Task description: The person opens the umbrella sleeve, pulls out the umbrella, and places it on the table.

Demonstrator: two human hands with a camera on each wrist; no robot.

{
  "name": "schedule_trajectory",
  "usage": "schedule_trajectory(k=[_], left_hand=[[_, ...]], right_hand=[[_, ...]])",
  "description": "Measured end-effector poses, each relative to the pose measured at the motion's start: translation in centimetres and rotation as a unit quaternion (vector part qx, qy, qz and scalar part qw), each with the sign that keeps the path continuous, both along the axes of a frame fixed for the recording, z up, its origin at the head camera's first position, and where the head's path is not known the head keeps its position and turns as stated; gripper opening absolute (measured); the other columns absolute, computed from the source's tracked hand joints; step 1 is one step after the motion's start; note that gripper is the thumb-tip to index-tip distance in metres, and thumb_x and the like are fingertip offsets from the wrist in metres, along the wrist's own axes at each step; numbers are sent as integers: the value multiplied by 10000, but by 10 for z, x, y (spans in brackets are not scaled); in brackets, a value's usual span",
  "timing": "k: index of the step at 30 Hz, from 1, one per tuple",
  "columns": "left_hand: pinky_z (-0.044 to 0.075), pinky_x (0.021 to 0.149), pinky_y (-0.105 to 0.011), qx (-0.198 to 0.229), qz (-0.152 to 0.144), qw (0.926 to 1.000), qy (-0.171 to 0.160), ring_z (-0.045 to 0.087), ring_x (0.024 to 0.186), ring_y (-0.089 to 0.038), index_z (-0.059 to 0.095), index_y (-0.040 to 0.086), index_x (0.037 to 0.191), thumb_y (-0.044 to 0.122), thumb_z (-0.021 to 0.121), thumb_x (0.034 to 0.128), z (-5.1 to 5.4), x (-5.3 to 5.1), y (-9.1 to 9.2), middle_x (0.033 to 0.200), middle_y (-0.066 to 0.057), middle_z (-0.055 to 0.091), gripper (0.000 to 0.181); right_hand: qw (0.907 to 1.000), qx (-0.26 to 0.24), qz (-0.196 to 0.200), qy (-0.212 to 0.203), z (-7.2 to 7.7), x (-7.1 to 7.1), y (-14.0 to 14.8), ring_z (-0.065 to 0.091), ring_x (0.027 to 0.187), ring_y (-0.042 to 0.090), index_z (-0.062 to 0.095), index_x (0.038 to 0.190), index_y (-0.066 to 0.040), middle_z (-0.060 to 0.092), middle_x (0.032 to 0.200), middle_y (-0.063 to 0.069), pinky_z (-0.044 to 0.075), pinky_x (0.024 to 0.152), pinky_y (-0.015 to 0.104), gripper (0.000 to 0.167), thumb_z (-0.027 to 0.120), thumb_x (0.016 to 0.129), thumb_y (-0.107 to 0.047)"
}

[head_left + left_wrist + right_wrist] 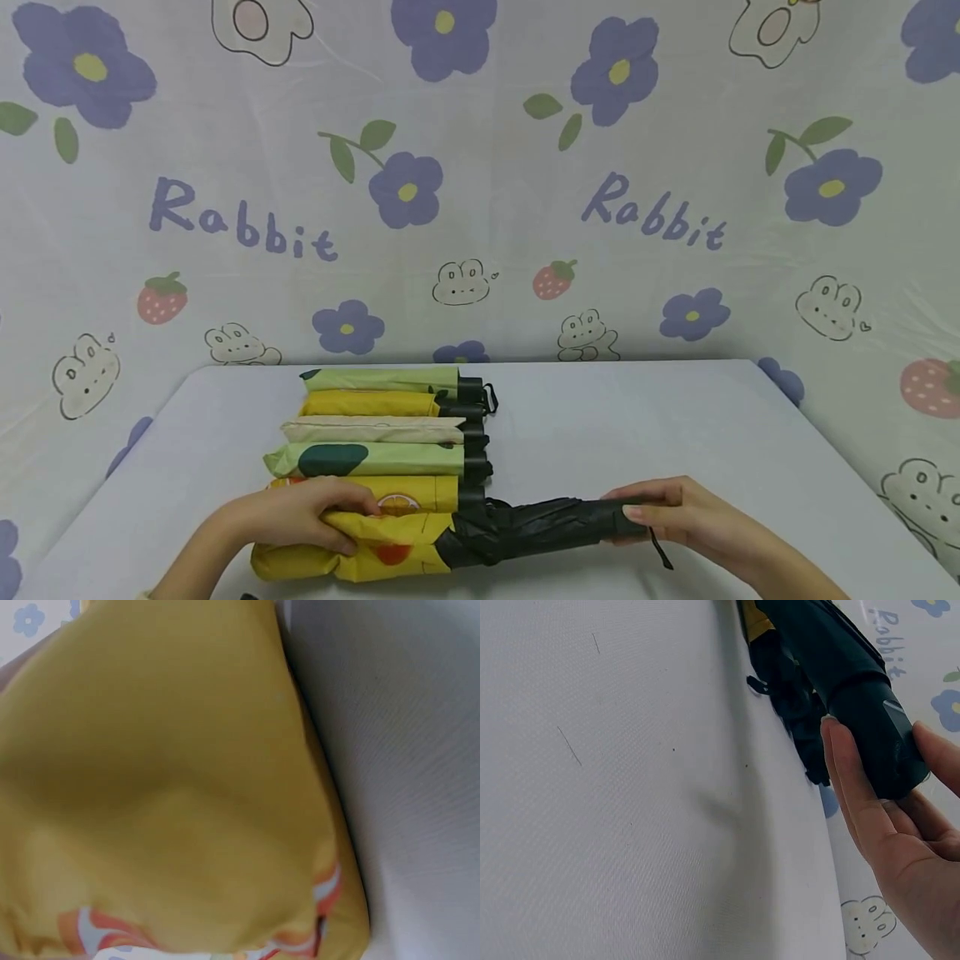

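Nearest the camera, on the near side of the table (pixel 675 425), is a folded umbrella (pixel 532 529), black cloth towards the right and what looks like a loose yellow sleeve (pixel 405 546) over its left part. Thumb and fingers of the left hand (pixel 296 512) pinch a fold of that sleeve; the right hand (pixel 693 518) has its own clamped around the black handle (pixel 630 518), a short strap (pixel 661 552) dangling below. That left pinch would worry me first: it seems to have only slack cloth, so a hard pull from the right could slide the fold free. Black cloth is crumpled at the sleeve's mouth, and forcing it there might snag or tear it. Just beyond lies a yellow umbrella with an orange print (pixel 423 490), then four more folded umbrellas (pixel 382 429) farther off; a sudden jerk could knock that row crooked.
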State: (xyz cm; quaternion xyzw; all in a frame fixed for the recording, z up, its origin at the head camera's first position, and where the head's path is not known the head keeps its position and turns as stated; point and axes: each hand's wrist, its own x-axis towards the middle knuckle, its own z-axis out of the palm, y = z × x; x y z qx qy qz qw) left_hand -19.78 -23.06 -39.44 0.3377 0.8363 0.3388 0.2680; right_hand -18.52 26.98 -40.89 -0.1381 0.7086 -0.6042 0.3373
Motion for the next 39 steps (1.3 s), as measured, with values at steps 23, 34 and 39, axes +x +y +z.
schedule_trajectory(k=[23,34,39], left_hand=[[489,947,-217,225,-167,9995,-122,561,1168,-52,610,246,1229,301,700,897,-2,-2,-3,1273,4,617,349],[469,936,-240,-43,-47,10000,66,522,1118,-7,601,301,1254,342,698,893,1,-2,-2,1272,48,608,376],[473,930,-226,44,-62,10000,-16,517,1124,-5,601,283,1255,319,708,888,-1,-3,-6,1289,20,599,383]], right_hand=[[9978,522,-61,401,10,3,9,671,1095,243,531,1388,-47,679,1244,91,478,931,413,418,503,1019,-240],[9989,293,36,364,13,0,10,688,1073,260,524,1382,-7,692,1210,120,519,929,341,414,490,1028,-219],[9988,285,75,402,12,0,14,684,1089,247,528,1386,-28,682,1237,93,516,924,321,399,476,1032,-205]])
